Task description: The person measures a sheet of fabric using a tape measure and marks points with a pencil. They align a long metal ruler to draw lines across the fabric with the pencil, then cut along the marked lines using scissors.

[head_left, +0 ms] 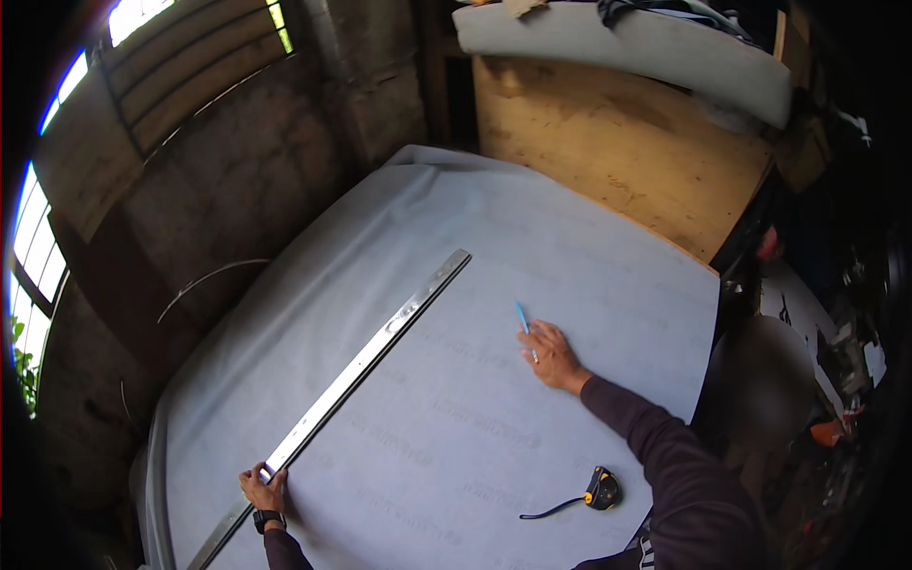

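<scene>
Head view: layout work at a part-way stage, by judgement, with set-up largely done and marking not evident.

Left fingers (252,478): curled over the metal straightedge (361,366), thumb along the opposite edge, opening closed down to about the width of the metal. Straightedge location: on top of the grey sheet (408,456), running diagonally from below the left fingers to a free end above and to the left of the right fingers (534,339).

Right fingers: pinched together around the light-blue pencil (522,318), well apart from the straightedge. Contact between pencil and sheet: cannot tell. Writing end of pencil: cannot tell.

Done, as far as visible:
- Sheet spread out beneath both sets of fingers, mostly smooth between left and right, with shallow folds above and to the left of the left fingers.
- Straightedge placed and steadied at the lower part only.
- Pencil in hand.

Not done, as far as visible:
- No drawn line discernible beside the straightedge; faint printed pattern only, fine marks too small to rule out.
- No cut discernible along the straightedge.

Set aside: black-and-yellow tape measure (602,488), below the right fingers, strap (551,508) trailing toward the left fingers, untouched by either.
</scene>
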`<state>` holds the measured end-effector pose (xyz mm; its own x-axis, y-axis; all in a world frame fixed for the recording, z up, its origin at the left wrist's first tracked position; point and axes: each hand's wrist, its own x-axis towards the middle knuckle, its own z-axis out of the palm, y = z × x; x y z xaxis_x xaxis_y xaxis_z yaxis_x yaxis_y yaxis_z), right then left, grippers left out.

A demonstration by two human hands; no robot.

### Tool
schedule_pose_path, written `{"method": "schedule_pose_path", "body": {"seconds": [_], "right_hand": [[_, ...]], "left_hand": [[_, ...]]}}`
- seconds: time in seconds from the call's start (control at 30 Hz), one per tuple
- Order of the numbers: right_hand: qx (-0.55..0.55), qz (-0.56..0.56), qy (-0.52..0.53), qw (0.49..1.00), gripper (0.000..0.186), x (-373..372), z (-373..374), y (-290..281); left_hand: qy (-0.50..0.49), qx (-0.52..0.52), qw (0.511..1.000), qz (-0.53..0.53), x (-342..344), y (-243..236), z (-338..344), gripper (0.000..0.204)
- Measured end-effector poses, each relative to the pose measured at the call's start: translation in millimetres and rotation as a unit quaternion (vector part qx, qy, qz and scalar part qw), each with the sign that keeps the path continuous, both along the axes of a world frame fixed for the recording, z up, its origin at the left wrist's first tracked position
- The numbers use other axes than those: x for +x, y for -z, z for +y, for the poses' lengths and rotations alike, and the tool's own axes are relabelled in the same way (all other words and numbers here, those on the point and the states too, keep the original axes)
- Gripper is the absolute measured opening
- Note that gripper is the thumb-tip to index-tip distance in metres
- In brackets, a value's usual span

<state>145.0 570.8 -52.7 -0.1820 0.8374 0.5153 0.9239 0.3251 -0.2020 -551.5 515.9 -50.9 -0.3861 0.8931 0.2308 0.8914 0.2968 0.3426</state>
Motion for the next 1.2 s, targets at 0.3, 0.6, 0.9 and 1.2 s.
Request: {"method": "schedule_pose_path", "body": {"seconds": [0.3, 0.6, 0.9, 1.2], "right_hand": [[-0.059, 0.074, -0.001, 0.996, 0.033, 7.3, -1.8, -13.5], [-0.088, 0.181, -0.047, 0.978, 0.034, 32.7, 8.2, -18.2], [-0.108, 0.241, -0.093, 0.96, 0.03, 66.9, 75.4, -19.5], [-0.119, -0.001, -0.179, 0.977, 0.062, 58.6, 326.1, -2.1]], "left_hand": [[0.032, 0.02, 0.999, -0.032, 213.2, 0.0, 107.4, 0.049], [0.034, -0.006, 0.997, -0.062, 387.0, -7.8, 216.5, 0.048], [0.04, -0.033, 0.998, 0.041, 352.3, -18.6, 205.0, 0.065], [-0.063, 0.033, 0.997, 0.036, 266.5, -4.3, 97.3, 0.069]]}}
